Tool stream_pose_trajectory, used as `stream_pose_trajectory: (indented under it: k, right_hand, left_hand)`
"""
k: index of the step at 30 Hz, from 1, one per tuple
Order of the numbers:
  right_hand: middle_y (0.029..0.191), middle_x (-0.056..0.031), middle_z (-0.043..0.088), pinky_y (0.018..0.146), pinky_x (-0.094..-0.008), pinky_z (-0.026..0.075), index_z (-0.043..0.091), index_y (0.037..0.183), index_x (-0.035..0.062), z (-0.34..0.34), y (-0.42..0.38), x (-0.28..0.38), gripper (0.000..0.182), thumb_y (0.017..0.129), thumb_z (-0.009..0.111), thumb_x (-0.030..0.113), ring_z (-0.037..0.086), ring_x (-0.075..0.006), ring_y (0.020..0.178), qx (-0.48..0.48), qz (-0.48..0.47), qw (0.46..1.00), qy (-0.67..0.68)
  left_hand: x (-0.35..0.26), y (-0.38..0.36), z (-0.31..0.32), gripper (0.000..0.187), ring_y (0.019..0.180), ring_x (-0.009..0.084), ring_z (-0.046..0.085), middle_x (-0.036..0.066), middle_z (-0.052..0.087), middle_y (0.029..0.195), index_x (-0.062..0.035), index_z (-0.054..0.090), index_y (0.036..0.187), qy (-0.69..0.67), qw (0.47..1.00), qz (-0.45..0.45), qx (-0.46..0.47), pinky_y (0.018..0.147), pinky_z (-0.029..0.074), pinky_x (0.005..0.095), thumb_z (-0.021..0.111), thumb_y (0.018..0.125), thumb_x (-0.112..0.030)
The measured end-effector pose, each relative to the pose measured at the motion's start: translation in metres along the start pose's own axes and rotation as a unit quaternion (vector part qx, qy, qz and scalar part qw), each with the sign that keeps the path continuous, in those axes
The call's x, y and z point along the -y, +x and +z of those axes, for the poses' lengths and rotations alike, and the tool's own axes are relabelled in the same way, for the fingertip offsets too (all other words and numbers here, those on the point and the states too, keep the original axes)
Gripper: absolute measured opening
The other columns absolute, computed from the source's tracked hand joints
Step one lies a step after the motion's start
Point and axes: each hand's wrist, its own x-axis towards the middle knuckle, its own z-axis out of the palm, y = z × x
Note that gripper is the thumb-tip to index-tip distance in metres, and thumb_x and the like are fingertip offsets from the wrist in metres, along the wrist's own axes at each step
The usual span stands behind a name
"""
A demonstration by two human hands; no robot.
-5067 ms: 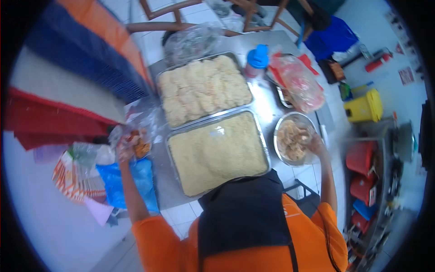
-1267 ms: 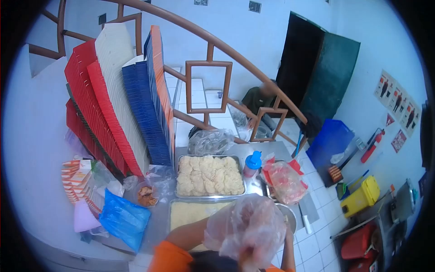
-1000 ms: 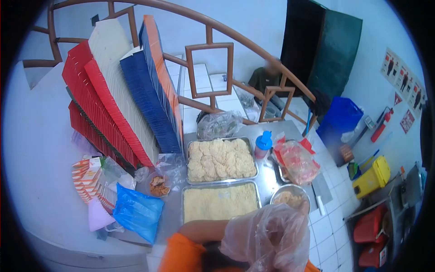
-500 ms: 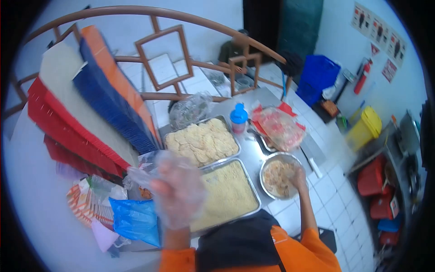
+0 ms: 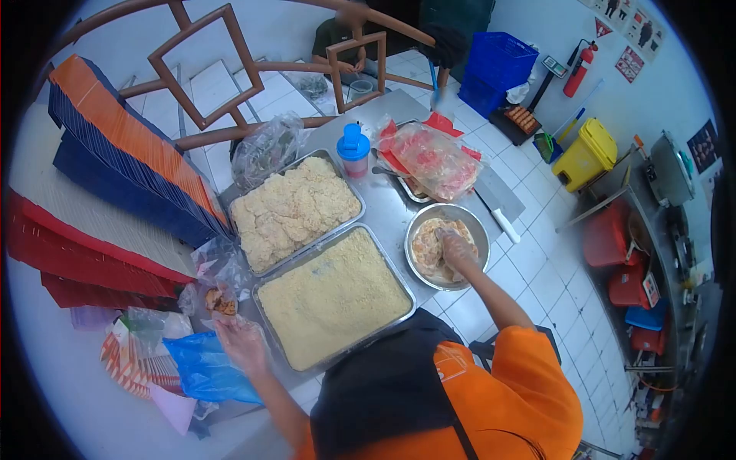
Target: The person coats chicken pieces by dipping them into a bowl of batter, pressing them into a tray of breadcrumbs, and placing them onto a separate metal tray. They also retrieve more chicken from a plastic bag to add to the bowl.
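Observation:
My left hand (image 5: 241, 343), in a clear plastic glove, is beside a brown piece of food (image 5: 221, 301) among clear plastic bags; its fingers look apart. My right hand (image 5: 458, 254), also gloved, reaches into a metal bowl (image 5: 411, 264) of wet, pale orange pieces (image 5: 426, 247); its fingertips are sunk in them and hidden. Between my hands lies a metal tray of pale yellow crumbs (image 5: 333, 299). Behind it, another tray is heaped with crumb-coated pieces (image 5: 295, 211).
On the metal table (image 5: 391, 111) stand a blue-lidded bottle (image 5: 353, 152), a red and clear bag (image 5: 433, 157) and a white-handled knife (image 5: 505, 225). Stacked folded cartons (image 5: 115, 199) and a blue bag (image 5: 211, 366) are left. A person (image 5: 341, 46) sits beyond the railing.
My left hand has dropped from its raised place before the camera to beside the brown food at the left. My right hand stays in the bowl. The view has shifted.

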Motion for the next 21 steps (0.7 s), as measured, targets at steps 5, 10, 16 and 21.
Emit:
stream_pose_trajectory:
  k: [5, 10, 16, 21]
  right_hand:
    - [0.092, -0.0230, 0.066, 0.079, -0.0444, 0.053, 0.061, 0.100, -0.0042, -0.002, 0.059, -0.067, 0.049, 0.068, 0.072, 0.031, 0.065, -0.0386, 0.084, 0.122, -0.003, 0.992, 0.042]
    - [0.092, -0.0211, 0.066, 0.077, -0.0415, 0.053, 0.061, 0.100, -0.0026, -0.104, 0.012, 0.025, 0.050, 0.067, 0.074, 0.033, 0.065, -0.0348, 0.082, 0.181, -0.149, 0.968, -0.092]
    - [0.099, -0.0144, 0.065, 0.071, -0.0409, 0.054, 0.056, 0.119, 0.0040, -0.030, -0.002, 0.035, 0.059, 0.068, 0.069, 0.031, 0.065, -0.0261, 0.090, 0.031, -0.152, 0.973, -0.173]
    - [0.088, -0.0096, 0.067, 0.062, -0.0403, 0.054, 0.059, 0.117, 0.0072, -0.012, 0.010, 0.033, 0.057, 0.065, 0.069, 0.029, 0.066, -0.0233, 0.079, 0.041, -0.133, 0.965, -0.220]
  left_hand:
    - [0.015, -0.014, -0.009, 0.014, 0.072, 0.0104, 0.054, -0.004, 0.061, 0.082, -0.0144, 0.059, 0.096, -0.030, 0.997, 0.012, -0.065, 0.064, 0.047, 0.0244, 0.053, 0.098, -0.026]
    - [0.024, -0.016, -0.013, 0.016, 0.072, 0.0103, 0.051, -0.003, 0.059, 0.082, -0.0111, 0.058, 0.096, -0.020, 0.995, 0.039, -0.089, 0.066, 0.045, 0.0243, 0.052, 0.098, -0.026]
    - [0.039, -0.014, -0.030, 0.014, 0.078, 0.0116, 0.052, -0.004, 0.059, 0.088, -0.0117, 0.058, 0.102, -0.005, 0.993, 0.024, -0.115, 0.069, 0.045, 0.0257, 0.058, 0.095, -0.024]
    - [0.047, -0.016, -0.040, 0.012, 0.078, 0.0116, 0.053, -0.003, 0.060, 0.090, -0.0128, 0.058, 0.102, 0.003, 0.989, 0.032, -0.144, 0.071, 0.046, 0.0258, 0.058, 0.094, -0.022]
